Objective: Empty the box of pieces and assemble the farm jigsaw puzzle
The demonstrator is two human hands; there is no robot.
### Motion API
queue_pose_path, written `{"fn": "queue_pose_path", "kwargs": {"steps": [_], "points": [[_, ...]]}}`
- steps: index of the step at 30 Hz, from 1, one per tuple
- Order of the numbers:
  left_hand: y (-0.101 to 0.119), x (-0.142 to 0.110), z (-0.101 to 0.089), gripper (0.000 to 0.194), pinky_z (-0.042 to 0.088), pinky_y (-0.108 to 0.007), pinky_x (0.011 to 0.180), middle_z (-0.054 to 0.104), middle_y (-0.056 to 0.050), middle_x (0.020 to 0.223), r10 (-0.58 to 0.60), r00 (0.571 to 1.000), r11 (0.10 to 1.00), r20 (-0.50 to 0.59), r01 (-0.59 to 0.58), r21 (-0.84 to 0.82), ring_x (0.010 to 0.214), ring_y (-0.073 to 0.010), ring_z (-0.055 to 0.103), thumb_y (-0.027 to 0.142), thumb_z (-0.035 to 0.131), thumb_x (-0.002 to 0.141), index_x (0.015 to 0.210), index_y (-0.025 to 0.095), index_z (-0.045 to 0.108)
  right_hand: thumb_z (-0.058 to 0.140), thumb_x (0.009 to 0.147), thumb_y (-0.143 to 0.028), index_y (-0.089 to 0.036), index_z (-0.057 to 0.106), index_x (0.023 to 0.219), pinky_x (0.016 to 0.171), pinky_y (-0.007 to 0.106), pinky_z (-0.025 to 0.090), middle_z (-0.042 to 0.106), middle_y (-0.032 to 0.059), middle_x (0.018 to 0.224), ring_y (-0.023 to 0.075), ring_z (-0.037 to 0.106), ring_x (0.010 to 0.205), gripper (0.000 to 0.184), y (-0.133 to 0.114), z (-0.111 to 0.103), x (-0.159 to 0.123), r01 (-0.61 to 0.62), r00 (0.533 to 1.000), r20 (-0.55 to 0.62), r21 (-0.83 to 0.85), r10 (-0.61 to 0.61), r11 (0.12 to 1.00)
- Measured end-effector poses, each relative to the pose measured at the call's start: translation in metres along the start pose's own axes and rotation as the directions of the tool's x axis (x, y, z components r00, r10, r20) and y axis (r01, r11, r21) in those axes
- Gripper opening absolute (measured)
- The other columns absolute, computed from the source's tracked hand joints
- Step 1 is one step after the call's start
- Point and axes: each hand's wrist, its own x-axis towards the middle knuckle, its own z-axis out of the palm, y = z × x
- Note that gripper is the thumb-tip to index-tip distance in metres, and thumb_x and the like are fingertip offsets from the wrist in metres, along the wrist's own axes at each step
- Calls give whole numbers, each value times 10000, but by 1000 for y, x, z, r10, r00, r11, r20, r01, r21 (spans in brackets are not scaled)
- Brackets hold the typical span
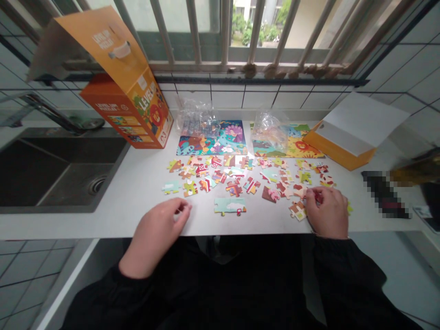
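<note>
Loosely curled, the grip of the bare left hand [160,224] has its thumb close to the forefinger, and no object shows in it; whether the tips meet I cannot tell. From the head camera, this hand hangs near the front of the pale, smooth counter [120,222], to the left of the small pale-blue puzzle strip with a white cloud and a red vehicle [231,205], not touching it.

Opposite, the bare right hand [328,214] is bent over the right end of the spread, its grip nearly closed. Something dark red shows between thumb and fingers — held or merely lying beneath, I cannot tell. Just beside that hand lies a brown-and-cream cardboard puzzle piece [298,211].

The loose, many-coloured cardboard puzzle pieces [234,188] lie scattered across the middle of the counter, beyond the strip, several touching or overlapping. Behind them are the blue-and-purple printed animal picture [227,145] and the yellow-and-green printed animal picture [302,145], each partly under a crumpled clear plastic bag.

For good handling here, I would judge it best to lift one piece by its edges, clear of its neighbours, and compare its colours and tabs — with the free hand steadying the strip whenever a piece is pressed against it.
</note>
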Motion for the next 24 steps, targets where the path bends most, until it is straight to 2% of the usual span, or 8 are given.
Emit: {"fn": "queue_pose_path", "kwargs": {"steps": [1,2,4,7,11,14,17,24], "points": [[-16,10,-2,458,549,-447,1013,790,-154,1239,13,997,999,-76,-11,34,1128,-328,735,514,459,1060,1230,184,728,541,1018,-478,-206,690,995,1029,502,441,717,157,1057,340,618,1090,311,1,0,0,3,1000,-1,-2,-3,1000],[-33,19,-2,525,513,-492,1124,737,-199,1387,47,993,996,-104,-39,76,1273,-372,688,511,496,1025,1347,141,684,543,1017,-475,-207,690,994,1028,500,442,720,155,1056,338,620,1086,306,1,0,0,5,1000,-2,-1,-5,1000],[-62,36,0,641,445,-545,1226,640,-257,1536,85,989,989,-121,-69,130,1428,-419,596,497,511,986,1453,70,614,542,1017,-471,-209,689,997,1028,501,442,722,152,1060,335,620,1082,300,2,1,0,5,1000,2,4,-5,1000],[-93,53,5,639,447,-515,1232,666,-215,1522,117,992,987,-55,-110,113,1402,-381,622,467,522,971,1491,103,595,536,1021,-477,-211,690,1000,1029,500,439,717,154,1062,337,616,1098,308,3,1,0,5,1000,6,5,-6,1000],[-110,61,3,545,470,-506,1184,725,-178,1429,155,988,985,-16,-153,78,1312,-363,661,466,541,968,1406,163,659,544,1028,-481,-213,694,994,1021,478,442,723,151,1070,330,630,1091,308,2,2,0,8,1000,-5,-15,-8,1000],[-111,60,-5,522,489,-505,1142,749,-171,1349,162,987,985,-20,-160,62,1249,-362,674,485,590,938,1347,175,687,548,1030,-476,-212,699,1005,1014,468,440,721,147,1067,325,630,1083,304,1,2,0,10,1000,-5,-22,-10,1000],[-99,52,-7,453,493,-494,1120,752,-145,1302,217,973,975,-79,-212,61,1221,-344,671,463,606,955,1308,197,707,543,1031,-462,-213,699,1008,1005,464,436,714,145,1065,323,620,1084,294,1,1,0,5,1000,-2,-14,-5,1000],[-38,27,16,360,440,-483,1230,755,-110,1355,402,901,898,-162,-422,-121,1281,-280,679,416,647,1039,1343,232,705,538,1017,-477,-220,687,991,991,469,422,709,141,1033,323,608,1054,298,0,-1,2,-4,1000,6,8,4,1000]]}}
